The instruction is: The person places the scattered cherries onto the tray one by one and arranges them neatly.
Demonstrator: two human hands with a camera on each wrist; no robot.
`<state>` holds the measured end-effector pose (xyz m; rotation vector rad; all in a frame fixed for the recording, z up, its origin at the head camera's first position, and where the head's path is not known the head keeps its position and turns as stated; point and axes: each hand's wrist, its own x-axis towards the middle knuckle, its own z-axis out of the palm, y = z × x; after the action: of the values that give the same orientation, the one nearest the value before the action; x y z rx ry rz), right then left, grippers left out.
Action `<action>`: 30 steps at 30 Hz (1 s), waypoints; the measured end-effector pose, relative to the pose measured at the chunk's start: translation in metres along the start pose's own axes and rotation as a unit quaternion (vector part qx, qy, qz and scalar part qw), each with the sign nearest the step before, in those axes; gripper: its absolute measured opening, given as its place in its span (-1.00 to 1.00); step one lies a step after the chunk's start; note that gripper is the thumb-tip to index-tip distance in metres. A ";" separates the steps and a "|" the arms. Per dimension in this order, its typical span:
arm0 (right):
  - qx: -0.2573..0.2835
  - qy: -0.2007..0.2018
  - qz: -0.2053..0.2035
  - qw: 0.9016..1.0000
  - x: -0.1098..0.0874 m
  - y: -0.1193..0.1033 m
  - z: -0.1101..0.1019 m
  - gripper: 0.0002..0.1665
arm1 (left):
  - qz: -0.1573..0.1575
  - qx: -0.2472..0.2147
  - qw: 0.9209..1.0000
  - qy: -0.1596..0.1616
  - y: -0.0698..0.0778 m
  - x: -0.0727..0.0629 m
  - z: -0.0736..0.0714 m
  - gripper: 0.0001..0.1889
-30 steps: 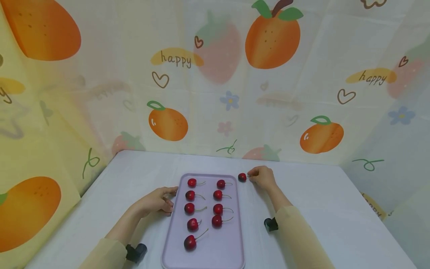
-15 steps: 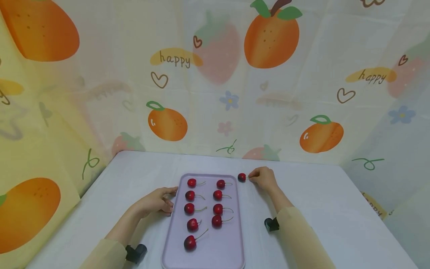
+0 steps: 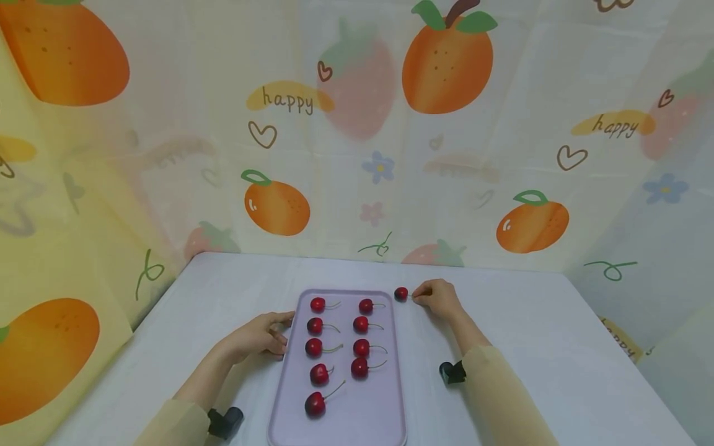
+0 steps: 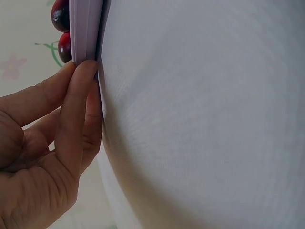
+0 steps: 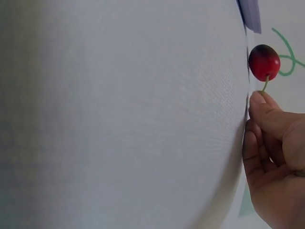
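In the head view my right hand point(image 3: 440, 298) pinches the stem of a dark red cherry point(image 3: 401, 294) between thumb and fingertips. The right wrist view shows this cherry point(image 5: 264, 63) low beside the white tabletop, stem toward my fingertips. It lies just off the far right corner of a lilac tray point(image 3: 334, 427). On the tray, several cherries form two columns, such as the nearest left one point(image 3: 315, 404) and the nearest right one point(image 3: 359, 368), stems mostly rightward. My left hand point(image 3: 258, 336) rests its fingertips against the tray's left edge, fingers spread along it.
A white cloth covers the table point(image 3: 502, 359). Behind it hangs a fruit-printed curtain point(image 3: 346, 198), which also lines the left and right sides. A black wrist camera point(image 3: 225, 422) sits at the left wrist, and another point(image 3: 452, 373) at the right.
Very little differs. My right hand and its cherry have shifted slightly, and the head view has tilted a touch. The left hand and tray stay in place.
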<state>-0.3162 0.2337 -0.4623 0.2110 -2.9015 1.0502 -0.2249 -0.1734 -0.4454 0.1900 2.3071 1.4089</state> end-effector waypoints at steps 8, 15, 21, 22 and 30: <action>0.028 0.013 0.018 0.999 -0.002 0.000 -0.002 -0.90 | -0.004 0.002 1.000 0.004 0.000 -0.002 0.001 -0.20; 0.036 0.016 0.030 0.999 -0.001 0.000 -0.005 -0.88 | -0.002 0.000 1.000 0.003 0.001 -0.001 0.001 -0.20; 0.040 0.014 0.028 0.999 0.000 -0.002 -0.009 -0.87 | 0.002 -0.004 1.000 -0.001 0.001 0.000 0.000 -0.19; 0.038 0.013 0.026 0.999 0.000 -0.002 -0.010 -0.86 | 0.003 -0.005 1.000 -0.002 0.001 0.000 0.000 -0.19; 0.031 0.008 0.014 0.999 -0.003 -0.008 -0.014 -0.87 | 0.001 -0.010 1.000 -0.005 0.002 -0.001 0.000 -0.19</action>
<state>-0.3117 0.2368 -0.4462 0.1633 -2.8687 1.1432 -0.2242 -0.1728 -0.4428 0.1937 2.2849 1.4290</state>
